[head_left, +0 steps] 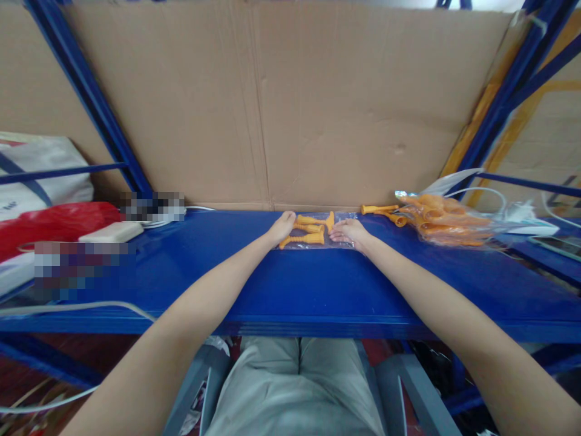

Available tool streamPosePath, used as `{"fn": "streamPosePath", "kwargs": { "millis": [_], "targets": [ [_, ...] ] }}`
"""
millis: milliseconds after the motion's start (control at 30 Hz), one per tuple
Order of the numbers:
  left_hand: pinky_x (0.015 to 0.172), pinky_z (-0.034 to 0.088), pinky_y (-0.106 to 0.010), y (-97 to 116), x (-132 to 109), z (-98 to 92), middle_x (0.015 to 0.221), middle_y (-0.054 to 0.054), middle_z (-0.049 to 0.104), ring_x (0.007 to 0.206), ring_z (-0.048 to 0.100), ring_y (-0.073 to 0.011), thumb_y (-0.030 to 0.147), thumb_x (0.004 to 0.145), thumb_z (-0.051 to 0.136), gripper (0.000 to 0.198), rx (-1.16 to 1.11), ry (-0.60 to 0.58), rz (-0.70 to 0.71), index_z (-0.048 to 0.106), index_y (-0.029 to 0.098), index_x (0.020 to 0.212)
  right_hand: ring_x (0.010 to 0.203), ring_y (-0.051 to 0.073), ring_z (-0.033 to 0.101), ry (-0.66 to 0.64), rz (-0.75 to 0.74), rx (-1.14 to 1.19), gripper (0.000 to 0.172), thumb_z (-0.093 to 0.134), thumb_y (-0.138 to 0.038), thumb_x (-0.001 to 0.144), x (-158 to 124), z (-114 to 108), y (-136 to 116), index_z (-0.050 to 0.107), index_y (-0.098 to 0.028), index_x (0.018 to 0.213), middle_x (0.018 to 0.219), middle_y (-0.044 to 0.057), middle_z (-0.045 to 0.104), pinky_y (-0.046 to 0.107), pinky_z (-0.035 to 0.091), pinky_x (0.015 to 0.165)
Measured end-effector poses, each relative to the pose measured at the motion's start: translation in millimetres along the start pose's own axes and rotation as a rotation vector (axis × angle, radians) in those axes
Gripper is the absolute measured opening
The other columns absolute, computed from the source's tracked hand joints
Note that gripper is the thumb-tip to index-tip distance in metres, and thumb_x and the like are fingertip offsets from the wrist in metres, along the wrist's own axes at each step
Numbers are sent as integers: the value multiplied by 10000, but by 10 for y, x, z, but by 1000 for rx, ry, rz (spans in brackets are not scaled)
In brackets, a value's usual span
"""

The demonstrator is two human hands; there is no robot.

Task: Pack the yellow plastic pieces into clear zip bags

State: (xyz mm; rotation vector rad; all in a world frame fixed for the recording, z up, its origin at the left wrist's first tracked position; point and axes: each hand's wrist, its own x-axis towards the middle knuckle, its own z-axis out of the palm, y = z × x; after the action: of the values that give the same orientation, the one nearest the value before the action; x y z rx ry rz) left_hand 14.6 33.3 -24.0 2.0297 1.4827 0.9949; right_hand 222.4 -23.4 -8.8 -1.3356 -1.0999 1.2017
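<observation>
A clear plastic bag (pixel 308 244) lies flat near the back of the blue shelf, with several orange plastic pieces (pixel 313 228) in or on it. My left hand (pixel 282 226) is closed at the bag's left end, fingers pressed together on its edge. On the right side, my right hand (pixel 348 231) rests over the bag beside an upright-looking orange piece, its fingers apart and lying flat. Whether the plastic covers every piece cannot be made out.
Farther right lies a clear bag full of orange pieces (pixel 447 221), with loose orange pieces (pixel 380 209) at its left. A white box (pixel 111 232), red plastic (pixel 68 223) and cables are at the left. Cardboard (pixel 272 109) stands behind the blue shelf (pixel 313 290).
</observation>
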Motion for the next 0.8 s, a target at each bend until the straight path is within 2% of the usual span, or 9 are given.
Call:
{"fn": "streamPosePath", "kwargs": {
  "millis": [133, 333, 433, 500, 633, 800],
  "targets": [
    [1032, 444, -347, 15, -20, 9, 1199, -66, 666, 1169, 591, -200, 205, 886, 422, 223, 72, 1, 50, 580, 209, 1044, 483, 91, 609, -30, -25, 2, 224, 634, 23, 798, -3, -15, 8, 541, -147, 685, 536, 22, 642, 186, 545, 529],
    [1163, 280, -384, 93, -64, -11, 1259, -77, 642, 1334, 463, -216, 123, 822, 473, 155, 255, -41, 243, 605, 205, 826, 472, 68, 556, -244, -64, -31, 145, 695, -14, 764, -65, -40, -14, 646, -113, 671, 604, 32, 660, 168, 491, 488],
    [1189, 224, -390, 105, -68, -16, 1174, -68, 683, 1329, 470, -211, 88, 794, 474, 182, 309, -68, 298, 613, 205, 794, 473, 69, 549, -272, -38, -50, 156, 657, 12, 771, -107, -28, -40, 677, -110, 674, 632, 43, 679, 171, 472, 477],
    [1193, 218, -397, 108, -71, -17, 1181, -73, 681, 1337, 463, -213, 93, 797, 474, 183, 320, -70, 307, 620, 204, 799, 465, 66, 544, -272, -16, -61, 183, 634, 25, 773, -128, -14, -58, 682, -109, 659, 634, 45, 687, 168, 462, 474],
    [1180, 256, -410, 113, -85, -24, 1346, -80, 593, 1368, 425, -223, 115, 818, 478, 169, 329, -65, 287, 624, 202, 820, 466, 58, 548, -309, -5, -93, 198, 630, 17, 766, -147, 0, -78, 691, -108, 625, 610, 42, 688, 147, 443, 468],
    [1173, 276, -409, 114, -90, -42, 1353, -86, 588, 1377, 411, -233, 107, 815, 482, 160, 347, -79, 294, 613, 197, 797, 466, 56, 544, -417, -10, -190, 168, 641, -12, 748, -138, -28, -73, 728, -116, 648, 627, 36, 694, 143, 423, 443]
  ]
}}
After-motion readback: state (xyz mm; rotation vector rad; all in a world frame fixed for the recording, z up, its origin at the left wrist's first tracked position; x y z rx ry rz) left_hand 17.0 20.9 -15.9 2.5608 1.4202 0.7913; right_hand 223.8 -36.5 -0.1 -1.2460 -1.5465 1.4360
